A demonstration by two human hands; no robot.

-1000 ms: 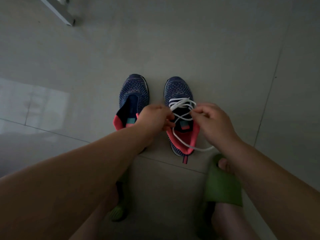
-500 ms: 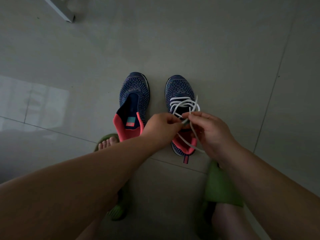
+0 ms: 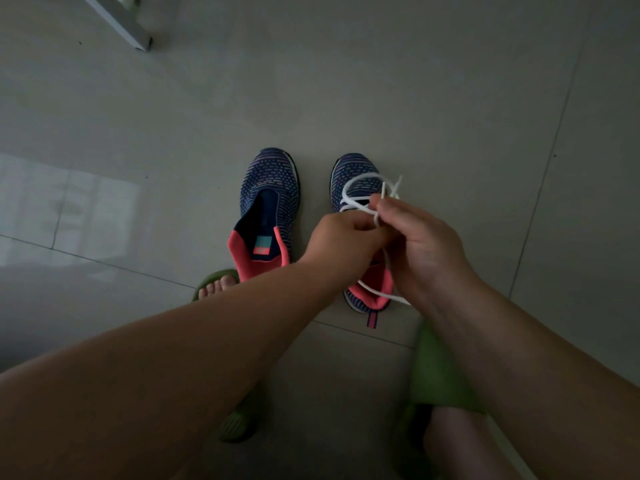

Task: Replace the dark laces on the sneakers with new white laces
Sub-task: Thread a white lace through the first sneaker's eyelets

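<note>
On the floor (image 3: 450,98) the left sneaker (image 3: 268,209) stands open and carries no lace at all — its turn comes later. Just right of it, the left hand (image 3: 341,242) hovers above the right sneaker (image 3: 353,174), its fingers curled in on a strand of the white lace (image 3: 349,187); how many strands it holds cannot be told, since the knuckles hide the grip. The lace is already threaded across the right sneaker's front, and a loop of it rises over the toe. The right hand (image 3: 420,247) meets the left one, its fingertips (image 3: 379,204) pressed together and pinching the lace ends, which stick up above them. One loose length trails past the pink heel collar and lies on the floor beside the heel.

The step in hand looks like tying off this lace. To do it well, the left hand should keep its strand taut while the right leads its end round and through the loop — slack at this point lets the crossings over the tongue loosen. Pulling both ends evenly, outward and low, should seat the knot on the tongue. The trailing length wants drawing in first, lest one end come up short. The shoe may shift if the pull goes upward.
</note>
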